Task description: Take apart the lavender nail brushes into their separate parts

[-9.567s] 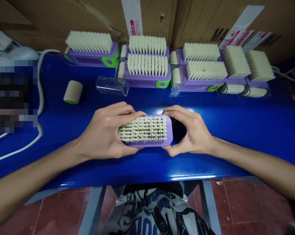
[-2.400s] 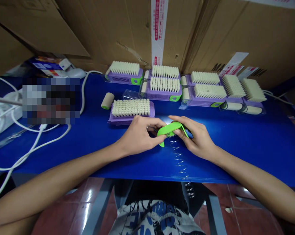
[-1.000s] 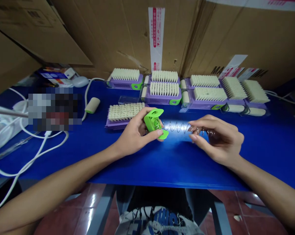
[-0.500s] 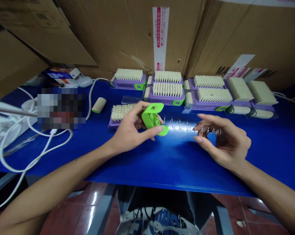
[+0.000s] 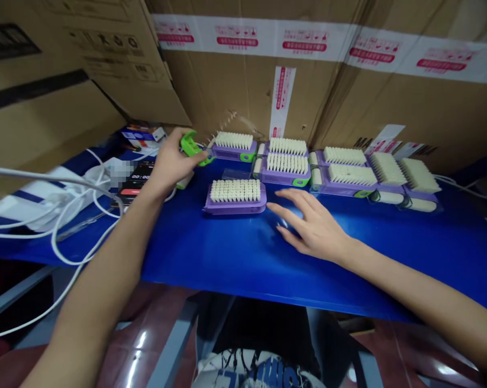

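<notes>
My left hand [image 5: 171, 164] is raised at the back left of the blue table, its fingers closed round a bright green plastic part [image 5: 192, 144]. A thin wire spring, blurred, seems to stick out from that part toward the cardboard behind. My right hand [image 5: 314, 226] holds nothing; its fingers are spread just beside the right end of a purple brush [image 5: 235, 207]. This brush lies bristles up in the middle of the table. Whether the fingertips touch it I cannot tell.
Several purple brushes [image 5: 287, 167] with cream bristles line the back of the table [image 5: 235, 258], against cardboard boxes [image 5: 324, 102]. A cream roller [image 5: 185, 180] is partly behind my left hand. White cables [image 5: 71, 258], a phone [image 5: 137, 180] and a small box [image 5: 143, 134] occupy the left.
My left hand has carried the green part left and back, away from the middle. My right hand has let go of the spring and moved left to the nearest brush. The view has shifted.
</notes>
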Available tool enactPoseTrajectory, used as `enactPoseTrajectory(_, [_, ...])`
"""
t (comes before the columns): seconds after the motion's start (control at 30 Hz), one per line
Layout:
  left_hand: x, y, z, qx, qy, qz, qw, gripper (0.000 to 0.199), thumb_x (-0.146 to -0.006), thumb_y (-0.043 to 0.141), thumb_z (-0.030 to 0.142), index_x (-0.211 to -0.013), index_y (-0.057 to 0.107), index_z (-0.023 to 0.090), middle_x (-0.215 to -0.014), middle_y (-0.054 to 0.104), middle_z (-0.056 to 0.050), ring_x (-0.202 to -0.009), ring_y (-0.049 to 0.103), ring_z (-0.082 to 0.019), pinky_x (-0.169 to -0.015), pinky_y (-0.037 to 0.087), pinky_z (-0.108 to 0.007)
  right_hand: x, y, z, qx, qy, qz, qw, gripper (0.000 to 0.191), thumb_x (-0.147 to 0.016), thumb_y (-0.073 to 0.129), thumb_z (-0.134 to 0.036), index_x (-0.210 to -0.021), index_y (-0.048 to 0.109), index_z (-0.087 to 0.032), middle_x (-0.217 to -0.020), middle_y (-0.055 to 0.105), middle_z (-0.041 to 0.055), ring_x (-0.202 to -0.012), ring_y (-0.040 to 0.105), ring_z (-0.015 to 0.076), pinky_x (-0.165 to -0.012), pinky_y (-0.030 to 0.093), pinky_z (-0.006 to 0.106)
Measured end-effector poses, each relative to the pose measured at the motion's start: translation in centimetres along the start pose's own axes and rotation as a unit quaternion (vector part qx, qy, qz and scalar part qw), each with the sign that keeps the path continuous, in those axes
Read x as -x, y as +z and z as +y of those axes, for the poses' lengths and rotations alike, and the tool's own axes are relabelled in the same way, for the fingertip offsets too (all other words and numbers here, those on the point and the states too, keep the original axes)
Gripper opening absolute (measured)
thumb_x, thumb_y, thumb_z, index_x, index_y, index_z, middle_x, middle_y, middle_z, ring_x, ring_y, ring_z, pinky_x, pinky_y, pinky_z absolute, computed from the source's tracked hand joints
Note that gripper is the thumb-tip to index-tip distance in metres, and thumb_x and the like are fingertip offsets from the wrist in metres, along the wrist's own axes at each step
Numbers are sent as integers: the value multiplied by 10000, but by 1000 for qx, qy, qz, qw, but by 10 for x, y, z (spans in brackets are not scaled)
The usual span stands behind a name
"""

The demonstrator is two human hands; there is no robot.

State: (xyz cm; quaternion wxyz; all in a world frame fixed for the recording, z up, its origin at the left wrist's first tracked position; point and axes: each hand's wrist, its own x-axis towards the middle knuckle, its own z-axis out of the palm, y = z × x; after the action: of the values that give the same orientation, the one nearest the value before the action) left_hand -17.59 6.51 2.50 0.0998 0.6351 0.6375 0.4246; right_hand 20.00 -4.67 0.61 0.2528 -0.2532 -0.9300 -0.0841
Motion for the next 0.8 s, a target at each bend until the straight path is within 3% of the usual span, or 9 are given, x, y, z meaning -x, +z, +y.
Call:
enactPoseTrajectory(0.13, [3,0,6,-157,-39,-54,985,568,-845,866,418,-1333,732,160,-1296,799,-152,-1251,756,-399,-1138,582,-515,-49,24,-4,6,7,-80,997,716,-1086,672,-345,-1738,452,-144,-1765,429,315,-1632,454,504,-1252,517,702])
enactPoseTrajectory(0.23, [7,8,9,-214,-14,-103,971,477,-901,803,454,-1263,786,144,-1225,826,-183,-1203,770,-422,-1123,580,-520,-59,33,-2,18,12,-119,993,685,-1098,631,-259,-1755,449,-193,-1781,430,295,-1562,513,494,-1190,560,690])
enactPoseTrajectory(0.33, [8,17,6,-222,20,-141,965,498,-946,760,476,-1279,808,110,-1233,824,-214,-1201,765,-433,-1120,575,-532,-42,28,2,24,33,-102,994,609,-1126,517,-198,-1730,508,-273,-1726,509,241,-1403,604,425,-1142,592,670])
enactPoseTrajectory(0.5, [3,26,-4,-122,31,-139,982,713,-884,791,341,-1545,685,96,-1253,815,-185,-1022,786,-323,-1024,629,-466,-4,6,8,20,60,-74,995,564,-1138,542,-288,-1701,555,-303,-1597,543,223,-1285,600,392,-1115,605,681])
enactPoseTrajectory(0.6, [0,24,-4,-82,34,-140,986,707,-914,736,297,-1575,651,59,-1331,805,-202,-1081,790,-295,-1054,629,-421,8,1,6,15,85,-57,995,564,-1132,565,-302,-1694,561,-336,-1531,541,202,-1268,586,374,-1112,616,666])
enactPoseTrajectory(0.7, [0,15,-2,-144,55,-116,981,523,-1001,633,316,-1455,745,82,-1411,782,-227,-1300,741,-365,-1181,564,-492,11,2,4,1,97,-49,994,591,-1123,574,-286,-1708,538,-354,-1554,513,193,-1345,560,389,-1162,591,688])
enactPoseTrajectory(0.8, [3,5,-1,-265,17,-97,959,495,-1028,563,346,-1400,780,102,-1392,771,-276,-1381,679,-503,-1154,538,-645,10,6,4,-18,109,-57,992,604,-1119,569,-267,-1712,524,-374,-1619,469,186,-1435,532,406,-1184,584,700])
